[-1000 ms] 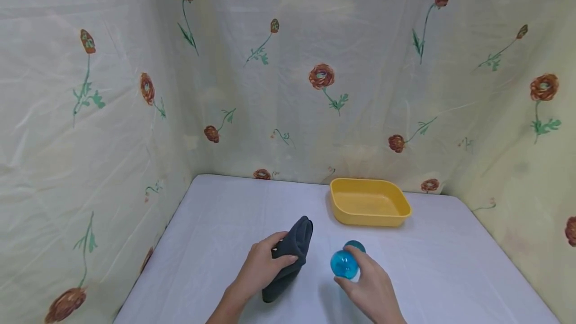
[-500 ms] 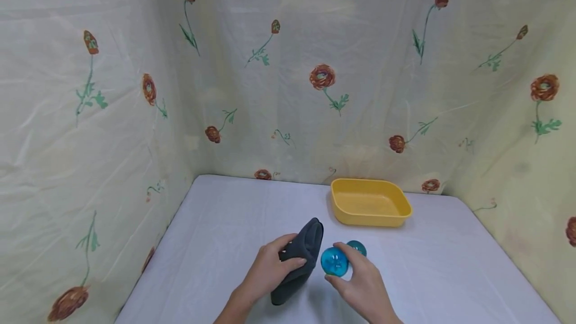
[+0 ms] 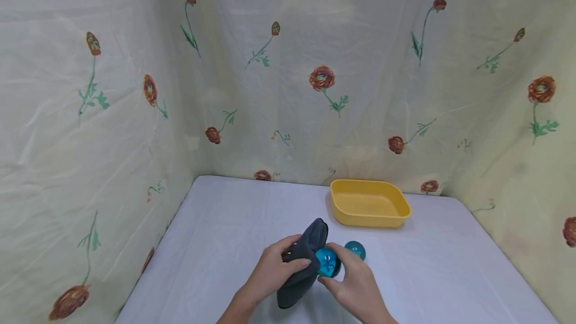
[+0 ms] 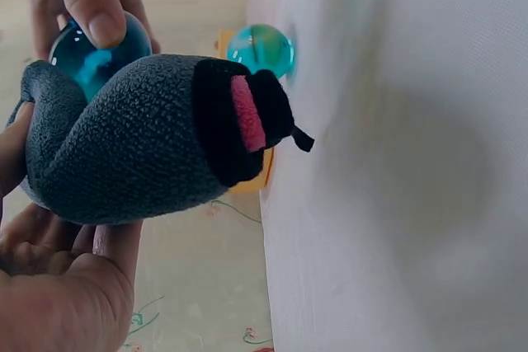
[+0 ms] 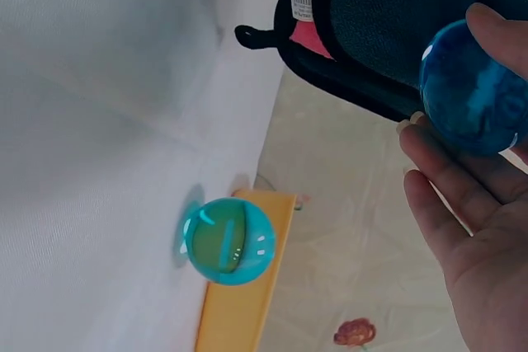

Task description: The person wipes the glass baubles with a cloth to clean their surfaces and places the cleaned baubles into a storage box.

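Observation:
My left hand [image 3: 276, 268] grips a folded dark grey cloth [image 3: 294, 289], its thumb on the near fold. In the left wrist view the cloth [image 4: 140, 142] bulges, with a black edge, a pink strip and a small loop. My right hand [image 3: 355, 281] pinches a clear blue ball [image 3: 325, 262] between thumb and fingers. The ball sits against the cloth's folds; in the right wrist view this ball [image 5: 466, 92] partly covers the cloth [image 5: 396, 22], which bears a white label. A second clear blue ball [image 3: 355, 250] lies on the table just beyond my right hand.
A yellow rectangular tray [image 3: 371, 220] stands at the back right of the white-covered table [image 3: 243, 214]. Flower-printed sheets [image 3: 252, 89] hang behind the table and along both sides.
My right hand has moved left with its ball, from apart to against the cloth. The left hand has shifted slightly right with the cloth. The second ball is now more fully visible.

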### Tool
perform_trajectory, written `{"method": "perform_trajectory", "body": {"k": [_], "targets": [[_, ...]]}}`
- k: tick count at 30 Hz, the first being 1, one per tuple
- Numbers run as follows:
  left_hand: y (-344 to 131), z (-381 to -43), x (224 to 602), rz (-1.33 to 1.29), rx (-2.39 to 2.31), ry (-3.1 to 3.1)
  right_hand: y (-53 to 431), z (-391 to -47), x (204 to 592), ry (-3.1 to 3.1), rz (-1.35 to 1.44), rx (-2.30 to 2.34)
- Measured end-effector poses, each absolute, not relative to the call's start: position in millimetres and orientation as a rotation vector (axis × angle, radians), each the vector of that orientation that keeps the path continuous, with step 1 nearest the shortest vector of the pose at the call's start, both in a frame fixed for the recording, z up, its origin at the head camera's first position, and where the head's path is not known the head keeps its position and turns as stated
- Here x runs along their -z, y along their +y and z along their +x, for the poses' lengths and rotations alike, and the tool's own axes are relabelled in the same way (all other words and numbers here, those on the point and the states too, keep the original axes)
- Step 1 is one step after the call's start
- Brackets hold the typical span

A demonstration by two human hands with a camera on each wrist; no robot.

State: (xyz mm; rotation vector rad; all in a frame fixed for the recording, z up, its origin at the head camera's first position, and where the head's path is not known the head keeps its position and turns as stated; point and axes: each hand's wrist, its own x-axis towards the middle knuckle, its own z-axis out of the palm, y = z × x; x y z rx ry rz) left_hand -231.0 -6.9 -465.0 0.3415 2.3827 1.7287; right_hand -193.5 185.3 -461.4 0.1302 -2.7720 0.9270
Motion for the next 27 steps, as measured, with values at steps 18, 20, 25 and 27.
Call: {"method": "perform_trajectory", "body": {"k": [18, 20, 25, 27], "targets": [[-5.0, -234.8, 470.1, 0.346, -1.753, 2.310, 179.2, -193.2, 462.7, -2.728, 0.191, -0.870], [-5.0, -234.5, 470.8, 0.347, -1.752, 2.313, 178.5, -193.0, 462.8, -2.719, 0.205, -0.869], [-5.6, -233.8, 471.2, 0.344, -1.755, 2.311, 176.9, -192.6, 462.8, -2.690, 0.244, -0.873], [-6.0, -233.8, 470.8, 0.340, -1.760, 2.303, 176.2, -192.4, 463.0, -2.681, 0.259, -0.869]]}}
